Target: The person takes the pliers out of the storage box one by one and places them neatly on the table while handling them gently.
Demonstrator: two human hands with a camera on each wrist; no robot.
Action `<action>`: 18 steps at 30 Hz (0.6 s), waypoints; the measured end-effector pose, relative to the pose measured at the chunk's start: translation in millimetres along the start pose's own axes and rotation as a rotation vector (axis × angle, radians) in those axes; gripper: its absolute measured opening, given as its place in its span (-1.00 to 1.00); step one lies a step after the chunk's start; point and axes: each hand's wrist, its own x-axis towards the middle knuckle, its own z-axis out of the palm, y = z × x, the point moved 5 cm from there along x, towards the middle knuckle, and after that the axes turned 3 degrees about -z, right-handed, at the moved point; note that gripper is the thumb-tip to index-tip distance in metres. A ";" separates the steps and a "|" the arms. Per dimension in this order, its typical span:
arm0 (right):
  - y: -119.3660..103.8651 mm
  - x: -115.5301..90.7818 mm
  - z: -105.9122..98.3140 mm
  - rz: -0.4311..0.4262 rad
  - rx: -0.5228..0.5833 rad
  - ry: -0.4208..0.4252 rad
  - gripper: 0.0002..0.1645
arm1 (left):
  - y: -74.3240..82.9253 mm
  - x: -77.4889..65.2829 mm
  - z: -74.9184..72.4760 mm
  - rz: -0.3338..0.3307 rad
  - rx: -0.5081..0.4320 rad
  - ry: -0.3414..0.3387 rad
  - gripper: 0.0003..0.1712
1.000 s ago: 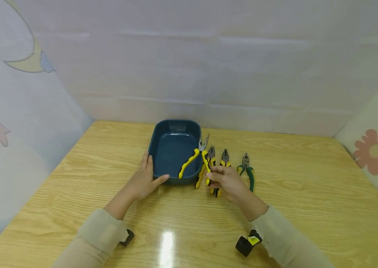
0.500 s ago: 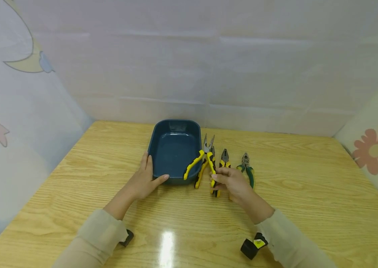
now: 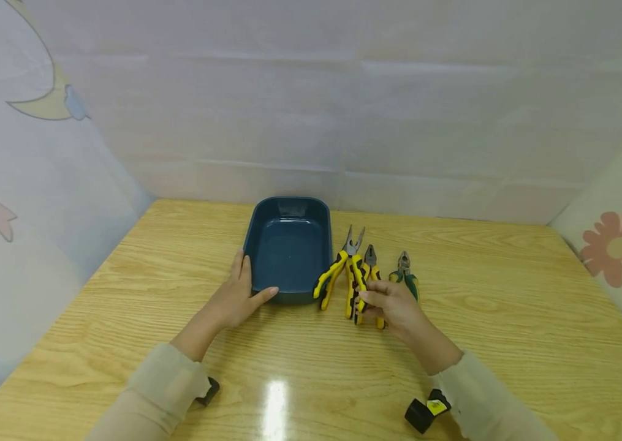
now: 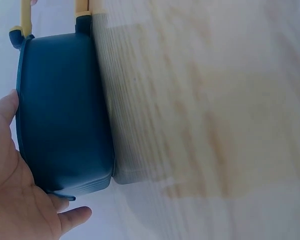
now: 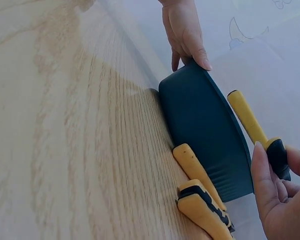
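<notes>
My left hand (image 3: 231,300) grips the near left corner of a dark blue rectangular tray (image 3: 291,296), thumb at the front rim and fingers along the outer left side. Nothing lies inside it. In my right hand (image 3: 397,306) is a pair of long-nose pliers (image 3: 324,275) with yellow-and-black handles, pinched by one handle, its jaws spread and pointing away. It hangs over another yellow-handled pair of pliers (image 3: 326,294), partly covering it. The right wrist view shows the held pliers' free handle (image 5: 248,116) raised beside the tray's rim.
On the wooden table (image 3: 498,306), combination pliers (image 3: 371,254) with yellow-and-black handles lie right of the covered pair. Farther right is a green-handled pair of pliers (image 3: 405,263), partly behind my right hand. A pale wall covering (image 3: 344,122) rises behind the table's far edge.
My right hand has moved right and slightly nearer with the long-nose pliers, from over the tray's right rim to above the pliers beside it. My left hand and the tray stay put.
</notes>
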 end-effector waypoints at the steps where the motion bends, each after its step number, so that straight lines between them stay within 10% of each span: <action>1: 1.8 0.0 -1.5 -0.003 0.016 -0.002 -0.39 | 0.0 -0.2 0.1 0.000 -0.001 -0.001 0.11; 10: 20.6 2.1 -21.6 0.046 0.060 0.028 -0.63 | -2.3 2.2 1.2 0.003 -0.007 0.004 0.12; 18: 5.5 -6.8 -18.3 0.065 0.038 0.051 -0.43 | -2.6 1.2 0.2 -0.003 -0.011 -0.002 0.13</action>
